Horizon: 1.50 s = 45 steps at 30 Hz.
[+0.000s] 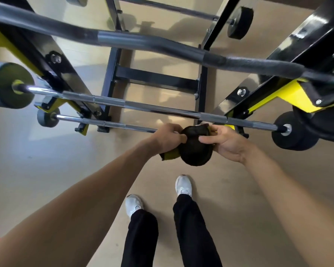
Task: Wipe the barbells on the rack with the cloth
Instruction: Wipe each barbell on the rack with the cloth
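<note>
While the person stands on the beige floor (46, 170) facing the black-and-yellow steel rack (289, 95), both hands hold a bunched black cloth with a yellow side (195, 149) just in front of its lower rungs. The left hand (167, 136) has its grip curled round the cloth's left edge, and the right hand (227, 141) pinches the right edge between thumb and fingers. The cloth hangs just below the chrome straight barbell with black end weights (162, 108); a dark curved bar (143, 40) lies higher across the rack.
</note>
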Each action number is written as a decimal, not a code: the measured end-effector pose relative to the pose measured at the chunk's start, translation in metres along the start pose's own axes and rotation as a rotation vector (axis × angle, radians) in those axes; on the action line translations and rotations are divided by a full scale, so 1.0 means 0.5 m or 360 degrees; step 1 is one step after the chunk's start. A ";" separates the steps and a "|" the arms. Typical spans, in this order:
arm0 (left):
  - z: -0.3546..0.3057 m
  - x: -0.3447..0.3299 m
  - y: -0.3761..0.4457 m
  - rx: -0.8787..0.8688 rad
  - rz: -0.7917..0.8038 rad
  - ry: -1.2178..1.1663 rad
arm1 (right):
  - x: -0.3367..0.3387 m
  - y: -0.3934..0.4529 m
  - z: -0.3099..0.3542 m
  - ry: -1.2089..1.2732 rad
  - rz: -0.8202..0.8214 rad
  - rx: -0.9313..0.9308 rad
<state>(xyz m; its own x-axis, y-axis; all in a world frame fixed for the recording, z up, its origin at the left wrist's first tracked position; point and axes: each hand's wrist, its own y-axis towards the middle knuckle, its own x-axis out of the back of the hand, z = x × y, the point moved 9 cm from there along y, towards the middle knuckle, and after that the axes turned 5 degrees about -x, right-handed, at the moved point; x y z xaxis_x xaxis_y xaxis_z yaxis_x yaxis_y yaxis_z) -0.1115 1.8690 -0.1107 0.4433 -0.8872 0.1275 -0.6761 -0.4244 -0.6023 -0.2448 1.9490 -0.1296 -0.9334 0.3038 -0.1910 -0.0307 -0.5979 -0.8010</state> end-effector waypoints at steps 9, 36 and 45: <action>0.014 -0.038 0.104 -0.0101 0.0030 0.0140 | 0.157 0.044 0.139 -0.0970 -0.0999 0.0556; -0.002 -0.002 0.364 -0.0220 -0.0455 0.2073 | 0.146 0.252 0.084 -0.2436 -0.0652 0.0598; 0.016 0.034 0.377 0.0036 -0.0540 0.1773 | 0.243 0.190 0.071 -0.2463 -0.0820 0.0555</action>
<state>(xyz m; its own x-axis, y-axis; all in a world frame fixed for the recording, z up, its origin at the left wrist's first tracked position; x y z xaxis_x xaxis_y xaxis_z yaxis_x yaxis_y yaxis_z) -0.2268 1.7754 -0.2287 -0.1706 -0.4012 0.8999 -0.6065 -0.6771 -0.4168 -0.3737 1.9027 -0.2087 -0.2431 -0.3364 0.9098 -0.3013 -0.8653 -0.4005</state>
